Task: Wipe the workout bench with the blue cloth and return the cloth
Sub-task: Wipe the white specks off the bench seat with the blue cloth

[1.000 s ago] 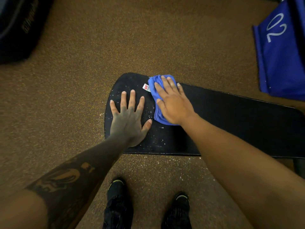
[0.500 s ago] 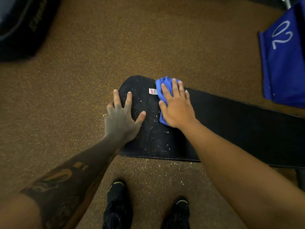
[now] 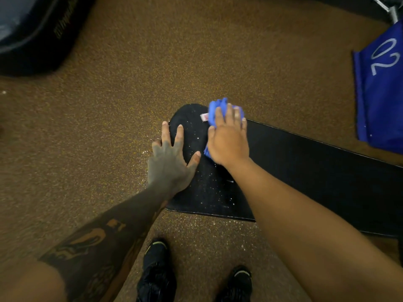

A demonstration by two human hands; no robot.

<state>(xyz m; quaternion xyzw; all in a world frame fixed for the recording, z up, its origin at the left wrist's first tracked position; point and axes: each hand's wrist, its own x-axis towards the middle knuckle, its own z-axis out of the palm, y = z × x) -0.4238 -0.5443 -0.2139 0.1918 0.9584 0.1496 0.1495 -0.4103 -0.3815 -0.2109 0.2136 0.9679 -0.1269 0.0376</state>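
Observation:
The black workout bench (image 3: 305, 171) runs from the centre off to the right, its rounded left end dotted with white specks. My right hand (image 3: 229, 140) presses flat on the crumpled blue cloth (image 3: 214, 109) near the bench's far edge; a small white and red tag sticks out on the cloth's left. My left hand (image 3: 169, 162) lies flat on the bench's left end with fingers spread, its outer fingers over the edge.
Brown speckled floor surrounds the bench. A blue fabric bin marked "02" (image 3: 383, 88) stands at the right. A dark bag or case (image 3: 37, 33) sits at the top left. My two black shoes (image 3: 157, 271) stand just below the bench's near edge.
My right hand pushed the cloth away toward the far edge of the bench. My left hand slid left toward the bench's end, fingers now over its edge.

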